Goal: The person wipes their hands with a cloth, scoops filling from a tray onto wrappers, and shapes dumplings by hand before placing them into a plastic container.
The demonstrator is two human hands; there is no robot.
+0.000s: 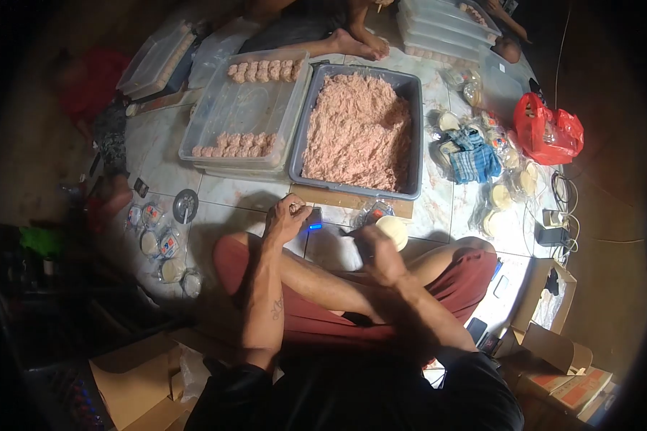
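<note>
My left hand (287,218) is closed with curled fingers in front of the grey tub; what it holds, if anything, is too small to tell. Close beside it is a small dark device (315,218) with a blue light. My right hand (379,253) is curled above my crossed legs, partly blurred, and its fingertips are hard to see. A stack of round pale wrappers (392,231) lies just beyond it, by a clear plastic packet (376,211). Minced pink meat mix (356,129) fills most of the grey tub (415,136).
Left of the tub, a clear plastic box (248,108) holds two rows of shaped meat pieces. Wrapper packs (158,244) lie at left. At right are a blue checked cloth (473,154), a red plastic bag (546,133) and cables (569,208). Other people sit across the tiled floor.
</note>
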